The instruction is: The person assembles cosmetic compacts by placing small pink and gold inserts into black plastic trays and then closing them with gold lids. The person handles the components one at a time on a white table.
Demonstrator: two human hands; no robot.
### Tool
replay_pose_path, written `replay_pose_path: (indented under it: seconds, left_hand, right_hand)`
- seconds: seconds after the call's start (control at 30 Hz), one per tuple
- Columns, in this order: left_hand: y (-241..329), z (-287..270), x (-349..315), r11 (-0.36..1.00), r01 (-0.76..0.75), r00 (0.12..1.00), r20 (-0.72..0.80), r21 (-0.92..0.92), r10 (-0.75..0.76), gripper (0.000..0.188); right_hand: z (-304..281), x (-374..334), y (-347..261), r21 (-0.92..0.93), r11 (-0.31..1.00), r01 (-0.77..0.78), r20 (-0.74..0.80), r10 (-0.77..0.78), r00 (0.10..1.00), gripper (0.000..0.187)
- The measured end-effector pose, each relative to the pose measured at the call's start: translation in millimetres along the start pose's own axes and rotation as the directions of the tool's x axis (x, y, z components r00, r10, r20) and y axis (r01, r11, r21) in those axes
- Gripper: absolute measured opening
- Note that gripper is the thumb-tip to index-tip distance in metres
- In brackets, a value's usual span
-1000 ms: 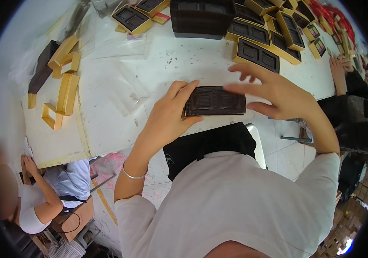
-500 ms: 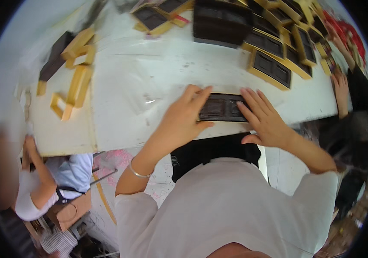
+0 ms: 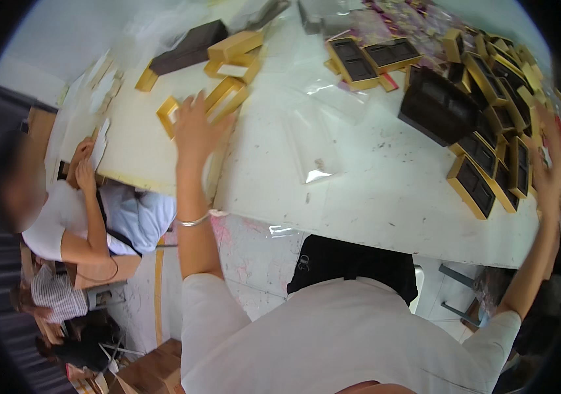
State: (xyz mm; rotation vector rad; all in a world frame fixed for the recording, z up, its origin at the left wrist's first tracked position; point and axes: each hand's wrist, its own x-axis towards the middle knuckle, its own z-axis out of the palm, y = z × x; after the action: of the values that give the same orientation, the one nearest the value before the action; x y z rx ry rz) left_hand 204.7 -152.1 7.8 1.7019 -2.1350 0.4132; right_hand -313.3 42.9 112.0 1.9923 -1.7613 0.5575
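My left hand (image 3: pixel 196 131) reaches over the left part of the table with its fingers spread and nothing in them. Its fingertips lie beside an empty gold box frame (image 3: pixel 228 96), and a smaller gold frame (image 3: pixel 166 118) is just left of it; whether they touch, I cannot tell. At the far right, my right hand (image 3: pixel 549 167) is stretched out, fingers apart, beside a heap of gold boxes with dark inserts (image 3: pixel 485 152). I see nothing held in it, though it is slightly blurred. A gold box with a dark insert (image 3: pixel 472 186) lies at the heap's near edge.
A stack of dark trays (image 3: pixel 439 107) leans on the heap. A clear plastic sheet (image 3: pixel 313 148) lies mid-table. Dark trays (image 3: pixel 192 46) and another gold frame (image 3: pixel 233 67) are at the back left. A co-worker (image 3: pixel 64 210) sits at the left, hands on white pieces (image 3: pixel 101 144).
My hands have parted from the dark-insert gold box they held at the table's near edge. The left went left to the frames, the right to the heap. My view has turned left.
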Motion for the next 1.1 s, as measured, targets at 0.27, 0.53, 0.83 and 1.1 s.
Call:
replay_pose_path:
  seconds: [0.27,0.53,0.83,1.1]
  left_hand:
    - [-2,-24,-16,0.946,-0.102,0.991,-0.117,-0.306,0.069,0.061]
    - [188,-78,-85,0.537,-0.117,0.836,0.209,-0.835,0.507,0.065]
    - [225,-45,-94,0.474,-0.095,0.712,0.273,-0.875,0.647,0.072]
    - [230,-42,-92,0.43,-0.052,0.682,0.283,-0.901,0.675,0.068]
  right_hand:
    - [78,30,-54,0.051,0.981,0.185,0.072,-0.188,0.979,0.013]
    - [63,32,-47,0.256,0.959,0.12,-0.075,-0.104,0.992,0.011]
    - [10,-48,-60,0.602,0.397,-0.693,0.726,0.088,0.682,0.027]
    - [53,-50,-114,0.409,0.715,-0.567,0.665,0.192,0.722,0.033]
